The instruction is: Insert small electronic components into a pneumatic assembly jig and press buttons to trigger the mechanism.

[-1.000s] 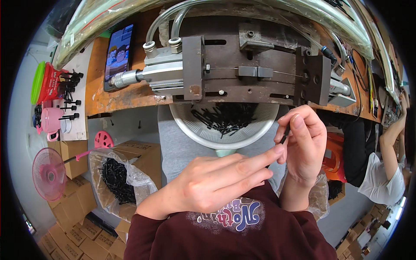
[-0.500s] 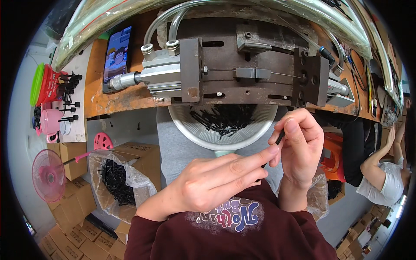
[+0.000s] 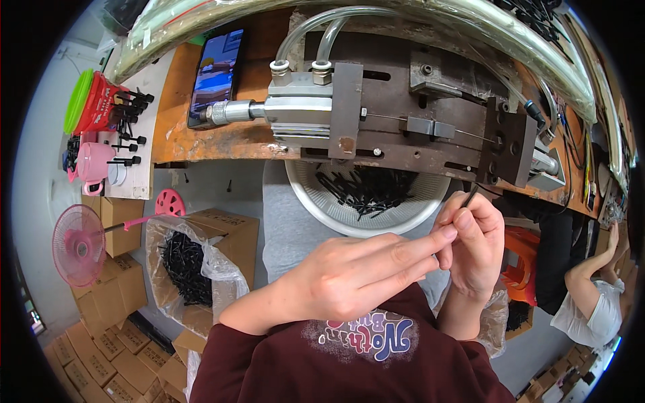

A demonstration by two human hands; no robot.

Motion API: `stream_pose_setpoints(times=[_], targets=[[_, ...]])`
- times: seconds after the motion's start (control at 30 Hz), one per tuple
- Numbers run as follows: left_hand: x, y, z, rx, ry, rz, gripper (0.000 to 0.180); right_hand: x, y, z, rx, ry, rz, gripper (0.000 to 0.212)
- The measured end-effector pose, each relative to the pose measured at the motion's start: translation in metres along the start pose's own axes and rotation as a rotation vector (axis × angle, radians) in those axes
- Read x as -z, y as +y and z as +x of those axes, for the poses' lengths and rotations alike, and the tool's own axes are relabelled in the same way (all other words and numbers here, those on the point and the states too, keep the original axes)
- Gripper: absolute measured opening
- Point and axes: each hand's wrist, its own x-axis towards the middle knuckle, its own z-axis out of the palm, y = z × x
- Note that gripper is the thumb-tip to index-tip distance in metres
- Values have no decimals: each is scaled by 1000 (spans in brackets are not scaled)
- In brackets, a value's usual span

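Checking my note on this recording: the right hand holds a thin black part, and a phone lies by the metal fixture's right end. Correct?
One side is wrong: in the head view, the phone lies by the left end of the metal fixture. The right hand does hold a thin black part.

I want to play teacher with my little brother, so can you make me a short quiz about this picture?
1. True or false: the smartphone lies on the wooden bench.
2. What colour is the basket with black pieces in it? A: green, B: white, C: red.
3. Fill in: the slim black rod pokes up from the ____.

Key: 1 true; 2 B; 3 right hand.
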Motion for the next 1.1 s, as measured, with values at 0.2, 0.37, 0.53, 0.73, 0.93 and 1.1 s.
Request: stream_pose_setpoints(times=[0.2, 0.37, 0.53, 0.73, 0.93, 1.1], targets=[[1, -8, 10, 6, 88, 172, 33, -16, 3, -7, 233, 288, -519, 18], [1, -10, 13, 32, 124, 180, 30, -52, -16, -21, 649, 100, -211, 12], [-5, -12, 15, -18, 130, 190, 28, -87, -69, -26, 251, -361, 172, 6], [-2, -11, 14, -21, 113, 187, 23, -76, -74, 0, 36, -780, 391, 3], [-7, -14, 11, -76, 162, 243, 17, -93, -88, -12, 0, -546, 326, 9], [-3, -10, 8, -72, 165, 252, 16, -93, -82, -25, 108, -573, 327, 5]])
